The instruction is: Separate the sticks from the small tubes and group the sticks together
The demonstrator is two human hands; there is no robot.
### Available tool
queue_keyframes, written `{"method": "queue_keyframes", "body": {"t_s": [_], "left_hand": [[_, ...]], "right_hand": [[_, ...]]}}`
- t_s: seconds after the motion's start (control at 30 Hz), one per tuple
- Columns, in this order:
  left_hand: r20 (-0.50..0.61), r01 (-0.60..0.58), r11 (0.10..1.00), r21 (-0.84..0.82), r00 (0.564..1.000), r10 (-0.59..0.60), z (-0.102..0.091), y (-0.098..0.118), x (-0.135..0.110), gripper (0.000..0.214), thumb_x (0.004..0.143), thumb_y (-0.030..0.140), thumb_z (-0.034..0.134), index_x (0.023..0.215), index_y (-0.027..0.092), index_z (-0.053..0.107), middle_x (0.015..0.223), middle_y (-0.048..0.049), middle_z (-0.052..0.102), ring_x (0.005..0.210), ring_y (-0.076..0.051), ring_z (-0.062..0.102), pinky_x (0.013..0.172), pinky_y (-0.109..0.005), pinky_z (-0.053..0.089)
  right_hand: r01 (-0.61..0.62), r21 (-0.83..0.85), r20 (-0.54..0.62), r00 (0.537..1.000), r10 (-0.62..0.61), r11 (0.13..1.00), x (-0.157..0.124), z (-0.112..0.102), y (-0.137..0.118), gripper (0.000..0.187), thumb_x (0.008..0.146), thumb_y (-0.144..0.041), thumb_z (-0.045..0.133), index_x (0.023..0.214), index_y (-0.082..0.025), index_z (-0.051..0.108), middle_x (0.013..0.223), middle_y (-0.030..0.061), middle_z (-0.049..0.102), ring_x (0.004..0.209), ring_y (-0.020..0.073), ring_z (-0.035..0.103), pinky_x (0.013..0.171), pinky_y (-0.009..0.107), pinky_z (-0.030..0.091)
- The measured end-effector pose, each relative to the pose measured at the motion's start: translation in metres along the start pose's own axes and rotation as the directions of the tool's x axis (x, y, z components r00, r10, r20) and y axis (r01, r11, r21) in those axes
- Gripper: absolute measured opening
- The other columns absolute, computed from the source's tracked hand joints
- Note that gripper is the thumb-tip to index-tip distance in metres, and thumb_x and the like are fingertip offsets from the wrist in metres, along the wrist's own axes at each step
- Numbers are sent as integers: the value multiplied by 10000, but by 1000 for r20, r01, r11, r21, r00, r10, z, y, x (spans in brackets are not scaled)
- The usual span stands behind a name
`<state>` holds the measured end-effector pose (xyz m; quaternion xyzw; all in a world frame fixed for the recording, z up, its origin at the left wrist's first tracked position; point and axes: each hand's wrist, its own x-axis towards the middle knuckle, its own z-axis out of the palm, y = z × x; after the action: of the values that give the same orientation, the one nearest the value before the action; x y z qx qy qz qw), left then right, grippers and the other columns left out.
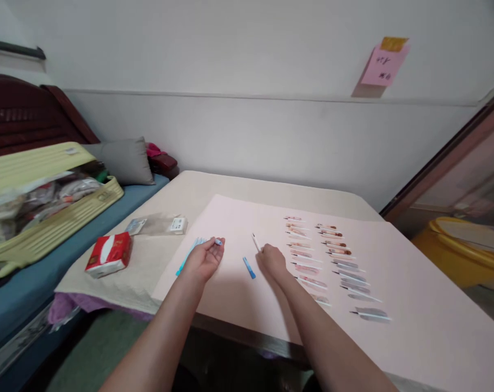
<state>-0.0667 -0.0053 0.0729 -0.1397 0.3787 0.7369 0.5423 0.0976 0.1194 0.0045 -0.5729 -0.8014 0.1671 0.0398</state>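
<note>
My left hand point(205, 259) rests on the pink sheet point(414, 305), palm half up, fingers curled round a small blue piece pinched at its tips. Several thin blue sticks point(189, 253) lie just beside it to the left. My right hand point(272, 259) is closed on a thin white stick point(255, 242) that points up and away. A loose blue stick point(249, 267) lies on the sheet between my hands. To the right of my right hand, two columns of small feather-like pieces on white sticks point(337, 267) are laid out.
A red tissue pack point(109, 253) and clear plastic packets point(157, 225) lie on the table's left part. An open yellow suitcase point(47, 207) sits on a blue bed at far left. A yellow tub point(463, 253) stands at right. Pink notes point(383, 65) hang on the wall.
</note>
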Motion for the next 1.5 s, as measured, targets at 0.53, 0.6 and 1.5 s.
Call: {"method": "queue_keyframes", "body": {"t_s": [0.53, 0.6, 1.5], "left_hand": [[78, -13, 994, -111, 997, 21, -9, 27, 4, 118, 862, 44, 419, 876, 83, 529, 705, -73, 625, 594, -114, 632, 524, -182, 551], [75, -34, 995, -90, 996, 40, -9, 26, 6, 109, 859, 51, 431, 858, 94, 531, 691, -64, 621, 577, -113, 626, 503, -184, 546], [130, -212, 974, 85, 971, 200, -4, -4, -2, 88, 802, 28, 506, 777, 112, 516, 764, -88, 626, 713, -157, 648, 579, -231, 538]], "right_hand": [[589, 453, -192, 797, -572, 669, -85, -95, -56, 115, 709, -123, 487, 672, -160, 589, 570, -32, 525, 539, 86, 438, 522, 180, 295], [590, 397, -162, 799, -578, 704, -87, -96, -56, 121, 707, -116, 488, 678, -163, 596, 565, -28, 530, 530, 89, 435, 514, 184, 279], [645, 392, -249, 761, -600, 656, -83, -81, -58, 148, 795, -137, 474, 674, -161, 556, 580, -19, 535, 539, 90, 449, 532, 196, 289]]}}
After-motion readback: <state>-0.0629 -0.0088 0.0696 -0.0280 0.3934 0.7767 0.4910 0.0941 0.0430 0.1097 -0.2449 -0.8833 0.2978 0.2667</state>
